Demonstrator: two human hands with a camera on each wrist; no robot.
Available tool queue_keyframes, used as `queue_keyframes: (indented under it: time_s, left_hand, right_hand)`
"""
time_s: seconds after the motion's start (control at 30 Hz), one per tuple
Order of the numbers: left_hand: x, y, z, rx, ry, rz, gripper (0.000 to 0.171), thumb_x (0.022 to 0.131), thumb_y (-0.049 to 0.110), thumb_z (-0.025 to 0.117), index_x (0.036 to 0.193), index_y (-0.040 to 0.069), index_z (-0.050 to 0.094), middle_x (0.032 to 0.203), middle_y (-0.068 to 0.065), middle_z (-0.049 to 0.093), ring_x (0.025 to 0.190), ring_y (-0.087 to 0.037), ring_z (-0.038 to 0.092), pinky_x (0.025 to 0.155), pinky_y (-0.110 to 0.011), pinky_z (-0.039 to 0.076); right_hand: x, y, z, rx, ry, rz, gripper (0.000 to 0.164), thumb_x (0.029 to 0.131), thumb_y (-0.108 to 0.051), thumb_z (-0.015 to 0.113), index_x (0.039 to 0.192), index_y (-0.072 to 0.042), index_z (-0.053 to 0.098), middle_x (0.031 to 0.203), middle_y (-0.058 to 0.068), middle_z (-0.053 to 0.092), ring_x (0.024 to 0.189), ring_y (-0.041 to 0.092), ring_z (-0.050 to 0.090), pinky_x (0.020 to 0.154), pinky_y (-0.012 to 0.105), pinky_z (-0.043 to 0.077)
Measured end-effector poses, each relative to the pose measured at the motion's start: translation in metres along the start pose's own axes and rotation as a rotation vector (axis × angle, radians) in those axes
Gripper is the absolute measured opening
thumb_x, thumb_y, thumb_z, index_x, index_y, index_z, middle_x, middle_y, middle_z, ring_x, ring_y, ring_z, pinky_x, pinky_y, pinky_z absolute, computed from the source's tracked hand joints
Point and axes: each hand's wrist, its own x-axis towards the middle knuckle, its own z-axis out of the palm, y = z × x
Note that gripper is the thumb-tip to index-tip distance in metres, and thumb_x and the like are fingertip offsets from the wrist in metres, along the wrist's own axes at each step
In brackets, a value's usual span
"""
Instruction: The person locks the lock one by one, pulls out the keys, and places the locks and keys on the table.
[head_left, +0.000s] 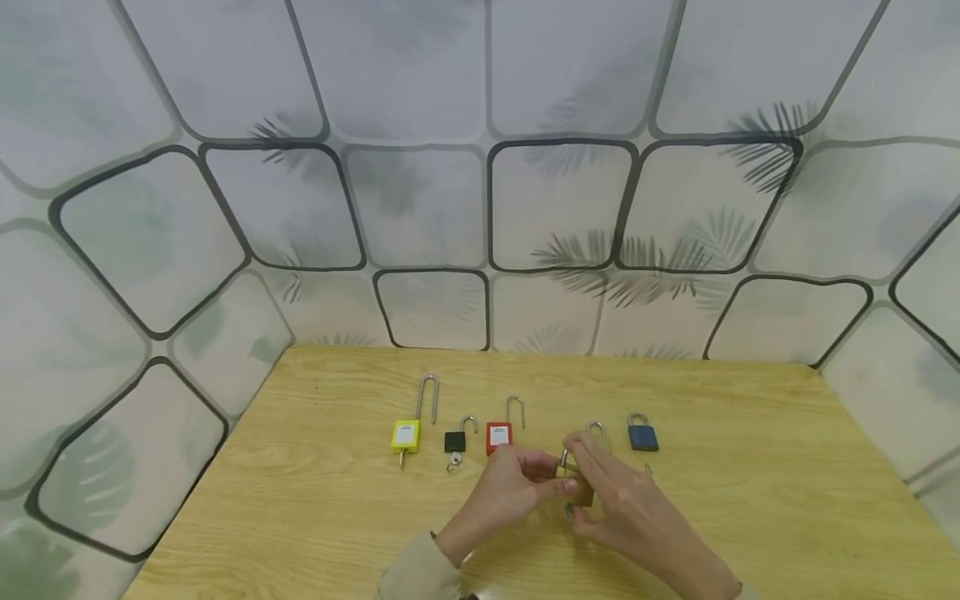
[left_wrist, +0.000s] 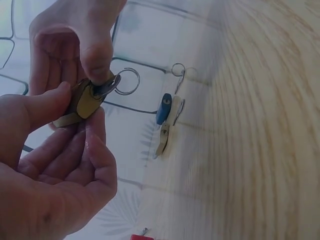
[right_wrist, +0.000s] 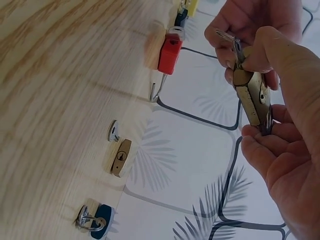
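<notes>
A brass padlock [head_left: 582,493] is held up over the table between both hands. My left hand [head_left: 504,490] grips its body between thumb and fingers. On the other side, the fingers of my right hand [head_left: 630,504] reach along the shackle end, while the thumb presses at the key [right_wrist: 239,52] in the bottom of the lock. A wire ring [left_wrist: 129,82] hangs from that key. Part of the shackle shows in the head view; whether it is fastened cannot be told, since fingers cover much of it.
Behind the hands stand a yellow padlock [head_left: 406,436], a black padlock [head_left: 454,442] and a red padlock [head_left: 498,435], shackles raised. To the right are another brass padlock [right_wrist: 121,157] and a blue padlock [head_left: 642,437], with loose keys [right_wrist: 114,131] nearby. A patterned curtain [head_left: 427,308] borders the table.
</notes>
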Motion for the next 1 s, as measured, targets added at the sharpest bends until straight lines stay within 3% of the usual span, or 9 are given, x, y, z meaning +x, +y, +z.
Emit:
queue_keyframes:
  time_s: [0.4, 0.57, 0.73, 0.87, 0.93, 1.0]
  left_hand:
    - [-0.002, 0.003, 0.0, 0.031, -0.021, 0.014, 0.025, 0.081, 0.022, 0.079, 0.1, 0.007, 0.076, 0.093, -0.008, 0.078, 0.076, -0.009, 0.069, 0.072, -0.029, 0.059]
    - [0.0, -0.001, -0.002, 0.044, -0.019, 0.034, 0.025, 0.081, 0.025, 0.079, 0.1, 0.009, 0.076, 0.092, -0.006, 0.078, 0.076, -0.007, 0.068, 0.072, -0.028, 0.059]
    - [0.0, -0.004, -0.005, 0.02, 0.021, 0.045, 0.022, 0.083, 0.019, 0.077, 0.1, 0.004, 0.075, 0.092, -0.01, 0.077, 0.075, -0.009, 0.069, 0.071, -0.029, 0.06]
    - [0.0, -0.01, -0.009, -0.011, 0.06, 0.038, 0.023, 0.086, 0.013, 0.074, 0.103, -0.002, 0.073, 0.093, -0.015, 0.077, 0.077, -0.012, 0.069, 0.072, -0.034, 0.06]
    - [0.001, -0.01, -0.012, -0.025, 0.08, 0.039, 0.022, 0.086, 0.012, 0.074, 0.103, -0.002, 0.073, 0.092, -0.017, 0.076, 0.078, -0.013, 0.069, 0.073, -0.036, 0.06]
    - [0.001, -0.009, -0.015, -0.036, 0.101, 0.041, 0.022, 0.086, 0.012, 0.074, 0.103, -0.001, 0.073, 0.092, -0.016, 0.076, 0.079, -0.013, 0.069, 0.074, -0.037, 0.06]
  right_hand:
    - [-0.006, 0.001, 0.003, -0.016, -0.019, -0.002, 0.079, 0.06, -0.01, 0.077, 0.134, 0.006, 0.052, 0.134, 0.024, 0.057, 0.087, 0.016, 0.064, 0.065, 0.031, 0.062]
    - [-0.006, 0.002, 0.003, -0.017, -0.022, -0.02, 0.081, 0.061, -0.01, 0.077, 0.136, 0.008, 0.05, 0.137, 0.026, 0.053, 0.085, 0.014, 0.063, 0.063, 0.032, 0.061]
    - [-0.005, 0.002, 0.002, 0.002, -0.028, -0.024, 0.084, 0.068, -0.011, 0.077, 0.141, 0.01, 0.042, 0.142, 0.028, 0.047, 0.078, 0.012, 0.06, 0.063, 0.03, 0.061]
    - [-0.005, 0.004, 0.003, 0.049, -0.006, -0.007, 0.079, 0.078, -0.016, 0.075, 0.143, 0.009, 0.038, 0.143, 0.028, 0.046, 0.093, 0.02, 0.066, 0.072, 0.034, 0.061]
    - [-0.006, 0.004, 0.003, 0.087, 0.006, 0.018, 0.077, 0.082, -0.019, 0.073, 0.145, 0.007, 0.037, 0.142, 0.027, 0.048, 0.108, 0.026, 0.062, 0.078, 0.039, 0.06]
    - [-0.007, 0.005, 0.003, 0.131, 0.022, 0.05, 0.075, 0.083, -0.018, 0.073, 0.145, 0.006, 0.037, 0.139, 0.027, 0.051, 0.113, 0.029, 0.059, 0.081, 0.043, 0.058]
